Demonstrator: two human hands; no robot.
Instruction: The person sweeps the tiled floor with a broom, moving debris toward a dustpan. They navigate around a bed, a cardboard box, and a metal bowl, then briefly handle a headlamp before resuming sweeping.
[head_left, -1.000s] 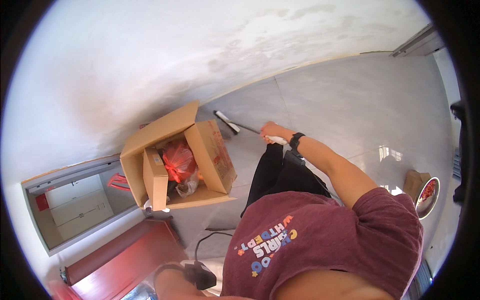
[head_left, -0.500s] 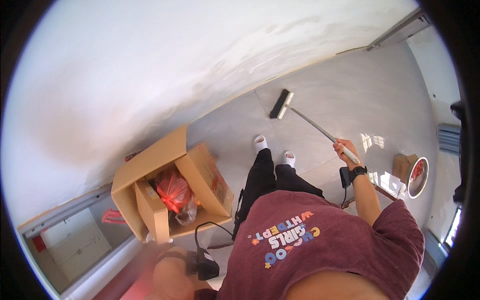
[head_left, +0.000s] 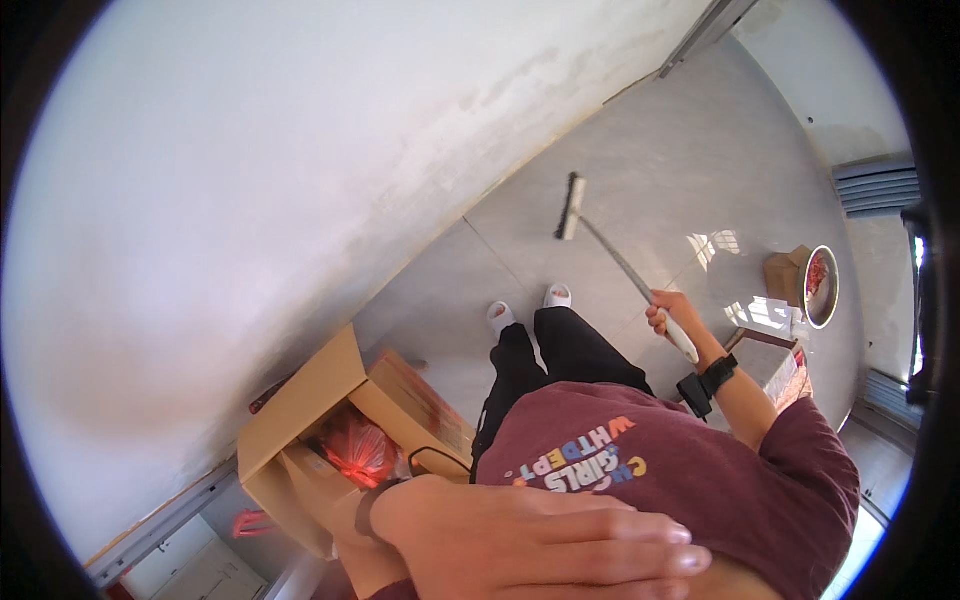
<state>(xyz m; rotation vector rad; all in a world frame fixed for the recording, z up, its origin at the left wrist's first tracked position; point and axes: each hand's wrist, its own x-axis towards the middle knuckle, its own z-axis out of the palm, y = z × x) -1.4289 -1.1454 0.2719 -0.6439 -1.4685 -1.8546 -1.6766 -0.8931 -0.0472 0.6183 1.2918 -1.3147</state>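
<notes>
Broom (head_left: 621, 261): clamped in right hand (head_left: 678, 312), brush head (head_left: 573, 207) extended forward-left of it | left hand (head_left: 560, 545): held well apart, fingers outstretched | cardboard box (head_left: 303, 397): seen forward-left of left hand

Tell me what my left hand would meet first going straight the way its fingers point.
Probably bare skin at the edge of your maroon shirt, just right of the fingertips; then the shirt itself. Depth is unclear, though: your left hand seems closer to the camera and might pass over both.
</notes>
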